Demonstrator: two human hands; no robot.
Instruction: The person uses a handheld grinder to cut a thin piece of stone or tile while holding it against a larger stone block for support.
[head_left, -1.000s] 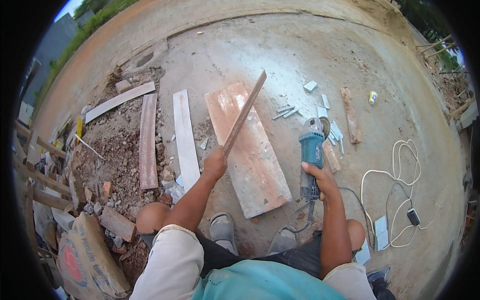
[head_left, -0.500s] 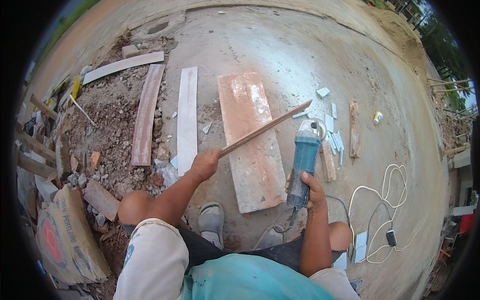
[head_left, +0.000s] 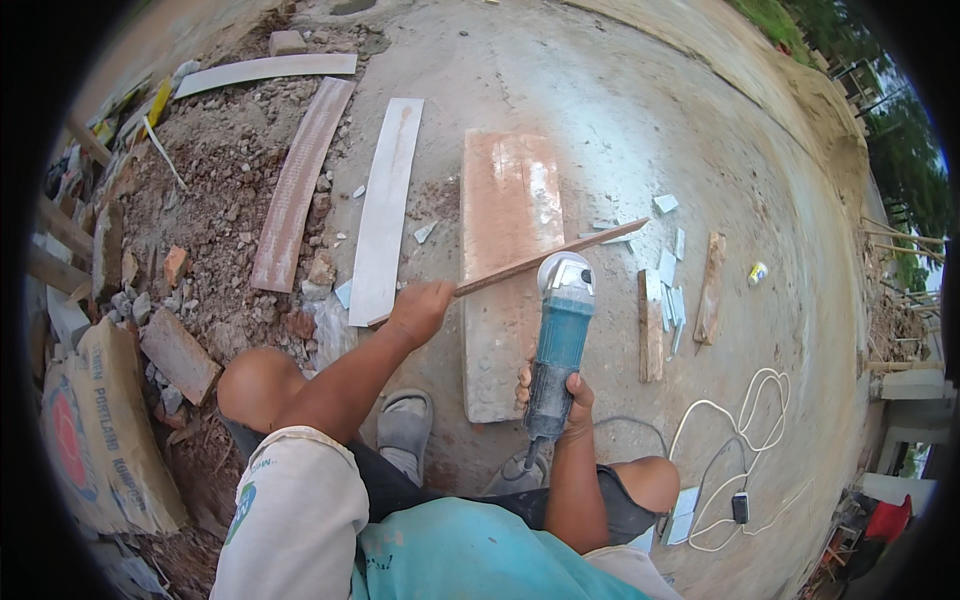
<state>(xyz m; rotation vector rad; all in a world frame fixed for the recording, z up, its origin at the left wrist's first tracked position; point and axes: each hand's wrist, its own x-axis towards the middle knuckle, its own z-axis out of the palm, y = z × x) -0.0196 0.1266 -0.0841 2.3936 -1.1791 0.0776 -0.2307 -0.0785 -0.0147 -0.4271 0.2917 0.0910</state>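
Observation:
My left hand [head_left: 420,312] is closed round a long, narrow brown strip [head_left: 590,242], which looks like a cut length of tile. The strip slants up to the right across a thick, dusty slab [head_left: 510,190]. In my right hand [head_left: 577,405] is a blue-green angle grinder [head_left: 562,335], gripped by its dark rear body with the head pointing away from me. Its pale disc and guard sit at the near edge of the strip, right of the slab's middle. Whether the disc touches the strip, I cannot tell.
White and reddish tile planks [head_left: 388,215] lie left, beside rubble [head_left: 220,200] and a cement bag [head_left: 110,430]. Pale tile offcuts [head_left: 667,268] and wood pieces [head_left: 710,290] lie right. A white cord [head_left: 690,410] coils near my right knee.
The angle grinder has moved left, from beyond the strip's right end to its near edge. The strip now slants less steeply, still in my left hand. The whole view has shifted a little.

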